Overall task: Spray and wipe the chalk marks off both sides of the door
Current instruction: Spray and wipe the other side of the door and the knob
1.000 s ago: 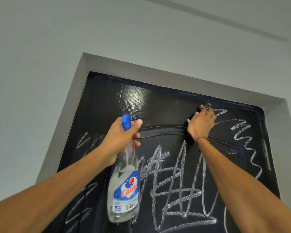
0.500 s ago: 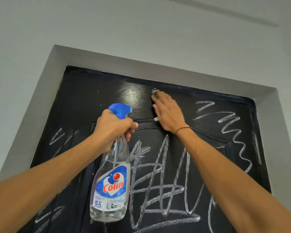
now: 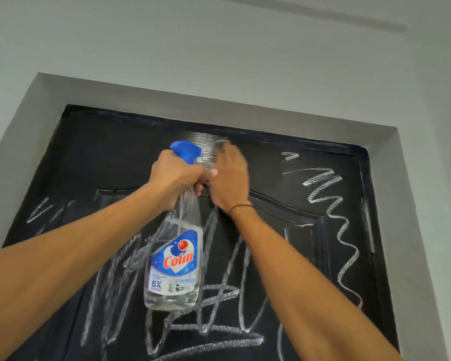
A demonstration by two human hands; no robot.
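- Door [image 3: 115,157]: black, seen from below inside a grey frame [image 3: 245,110]. Upper-left band is mostly bare and glossy; chalk marks [image 3: 219,295] fill the middle panel, a zigzag [image 3: 341,230] runs down the right side, and faint strokes sit at the left edge.
- Right hand [image 3: 229,178]: flat on the door near the top edge, about centre. A bit of pale cloth [image 3: 220,143] peeks past the fingertips; the hand is blurred, so I cannot tell whether its fingers are straight or curled on the cloth.
- Left hand [image 3: 175,178]: fingers clamped round the neck of the bottle [image 3: 175,269]. Blue nozzle [image 3: 185,151] is up, the body hangs down, and the long axis is near vertical, tilted slightly. It is just beside the right hand, perhaps touching it.
- Key relation: the nearest uncleaned chalk lies right of and below the wiping hand; the top-right squiggle [image 3: 289,156] is closest. The right hand is the nearer one.
- Judgement: this side is early in its wiping, with most of the chalk remaining.
- The other side of the door is not visible.
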